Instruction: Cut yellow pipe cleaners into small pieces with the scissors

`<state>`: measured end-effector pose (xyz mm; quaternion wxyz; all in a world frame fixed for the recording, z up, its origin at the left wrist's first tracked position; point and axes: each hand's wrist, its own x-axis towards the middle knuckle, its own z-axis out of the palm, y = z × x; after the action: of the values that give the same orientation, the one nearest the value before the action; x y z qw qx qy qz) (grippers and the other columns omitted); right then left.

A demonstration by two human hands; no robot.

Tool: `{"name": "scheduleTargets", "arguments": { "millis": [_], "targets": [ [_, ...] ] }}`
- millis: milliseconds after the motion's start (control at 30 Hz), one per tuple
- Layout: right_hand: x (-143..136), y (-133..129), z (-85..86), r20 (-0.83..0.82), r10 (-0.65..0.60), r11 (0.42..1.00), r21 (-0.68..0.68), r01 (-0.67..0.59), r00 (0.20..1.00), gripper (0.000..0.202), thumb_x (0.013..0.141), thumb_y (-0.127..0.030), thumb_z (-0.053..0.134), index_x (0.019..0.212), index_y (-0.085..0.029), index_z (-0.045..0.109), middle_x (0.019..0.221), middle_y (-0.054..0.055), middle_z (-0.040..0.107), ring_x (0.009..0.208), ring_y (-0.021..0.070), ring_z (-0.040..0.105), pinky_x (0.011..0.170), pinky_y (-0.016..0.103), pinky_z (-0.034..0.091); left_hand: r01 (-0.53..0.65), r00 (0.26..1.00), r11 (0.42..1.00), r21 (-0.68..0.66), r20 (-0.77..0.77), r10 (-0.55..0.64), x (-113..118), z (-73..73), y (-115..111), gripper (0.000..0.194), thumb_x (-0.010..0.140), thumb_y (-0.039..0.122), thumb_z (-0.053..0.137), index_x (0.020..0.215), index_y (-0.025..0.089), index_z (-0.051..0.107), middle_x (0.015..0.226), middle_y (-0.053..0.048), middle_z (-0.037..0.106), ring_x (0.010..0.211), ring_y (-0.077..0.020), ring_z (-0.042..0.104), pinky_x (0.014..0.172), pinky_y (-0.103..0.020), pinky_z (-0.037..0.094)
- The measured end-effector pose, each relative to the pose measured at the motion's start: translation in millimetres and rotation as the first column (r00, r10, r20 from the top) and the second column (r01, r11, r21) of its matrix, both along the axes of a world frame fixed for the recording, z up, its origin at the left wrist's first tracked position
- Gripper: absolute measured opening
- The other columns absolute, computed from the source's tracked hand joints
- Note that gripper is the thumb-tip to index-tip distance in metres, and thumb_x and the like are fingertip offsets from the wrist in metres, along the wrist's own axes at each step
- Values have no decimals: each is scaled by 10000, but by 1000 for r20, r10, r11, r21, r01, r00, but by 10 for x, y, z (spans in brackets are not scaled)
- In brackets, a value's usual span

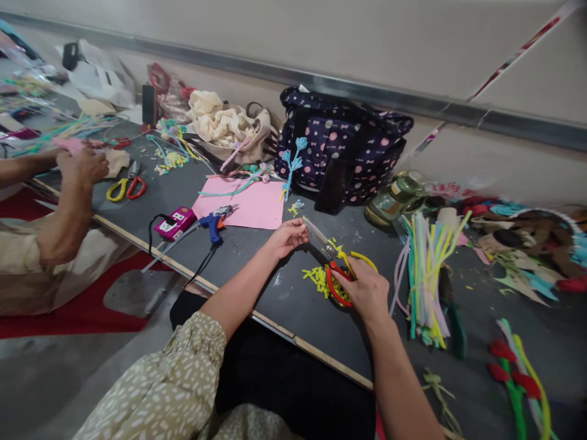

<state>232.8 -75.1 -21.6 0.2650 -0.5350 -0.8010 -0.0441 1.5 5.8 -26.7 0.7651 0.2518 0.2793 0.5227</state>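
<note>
My right hand (367,287) grips a pair of scissors (338,284) by their red and yellow handles. The blurred metal blades point up and left, toward my left hand (290,237). There the fingers are pinched together close to the blade tips; whatever is between them is too small to make out. Beneath the scissors lies a scattered pile of short yellow pipe cleaner pieces (316,280). Just beyond my left hand, a light blue pipe cleaner flower stem (292,162) leans against the dark patterned bag (353,137).
Left of my arm are a blue glue gun (212,226), a magenta box (175,223) and pink paper (261,205). A bundle of pipe cleaners (428,275) and a glass jar (397,198) stand right. A co-worker's hands (82,165) work at far left, near other scissors (127,188).
</note>
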Motion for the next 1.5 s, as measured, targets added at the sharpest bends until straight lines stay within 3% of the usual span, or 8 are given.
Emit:
{"name": "scheduleTargets", "arguments": {
  "millis": [367, 633, 900, 1100, 1267, 1400, 1500],
  "targets": [
    [21, 14, -38, 9, 15, 1000, -2, -15, 1000, 424, 868, -540, 508, 1021, -168, 641, 802, 40, 659, 750, 158, 612, 647, 259, 418, 18, 1000, 1000, -8, 21, -18, -4, -15, 0, 246, 636, 159, 767, 719, 136, 536, 632, 29, 472, 562, -62, 452, 574, -215, 422],
    [32, 17, -57, 39, 25, 999, -29, -23, 999, 426, 888, -534, 478, 1034, -168, 639, 842, 46, 678, 768, 163, 624, 664, 260, 425, 31, 999, 1000, -6, 25, -31, -10, -11, 2, 230, 649, 150, 754, 699, 136, 529, 631, 20, 496, 549, -61, 462, 577, -222, 430],
    [40, 18, -31, 96, -164, 985, -28, 168, 982, 488, 856, -578, 484, 1067, -161, 625, 822, 65, 689, 752, 192, 622, 599, 275, 367, 3, 1000, 1000, -10, -22, -3, -36, -1, 10, 227, 639, 153, 770, 766, 130, 583, 690, 9, 554, 556, -53, 484, 588, -219, 434],
    [-63, -33, 111, 208, -179, 981, -41, 192, 962, 491, 847, -529, 488, 1133, -136, 558, 934, 89, 668, 812, 202, 615, 611, 292, 374, -165, 969, 984, 62, -176, 174, -36, 14, 20, 244, 632, 232, 778, 742, 145, 579, 734, -4, 609, 559, -56, 496, 576, -213, 428],
    [-101, -50, 171, 277, -218, 973, -19, 232, 936, 502, 860, -516, 456, 1163, -123, 528, 995, 112, 634, 872, 219, 601, 596, 300, 367, -327, 880, 910, 255, -269, 392, -44, 52, 11, 205, 670, 273, 739, 741, 162, 583, 791, -23, 656, 554, -67, 479, 541, -212, 404],
    [-80, -34, 127, 262, -228, 973, 22, 230, 938, 480, 867, -541, 448, 1115, -146, 560, 980, 105, 637, 845, 206, 595, 584, 295, 351, -293, 850, 869, 398, -308, 428, -26, 110, -38, 182, 726, 313, 696, 759, 164, 597, 888, -64, 689, 592, -85, 484, 561, -228, 414],
    [-47, -9, 66, 188, -244, 970, 59, 238, 951, 473, 871, -550, 456, 1102, -157, 582, 963, 93, 656, 848, 201, 602, 604, 292, 362, -286, 833, 872, 397, -347, 432, -13, 116, -47, 200, 715, 330, 699, 759, 163, 599, 875, -71, 696, 563, -82, 465, 537, -229, 402]
  ]
}}
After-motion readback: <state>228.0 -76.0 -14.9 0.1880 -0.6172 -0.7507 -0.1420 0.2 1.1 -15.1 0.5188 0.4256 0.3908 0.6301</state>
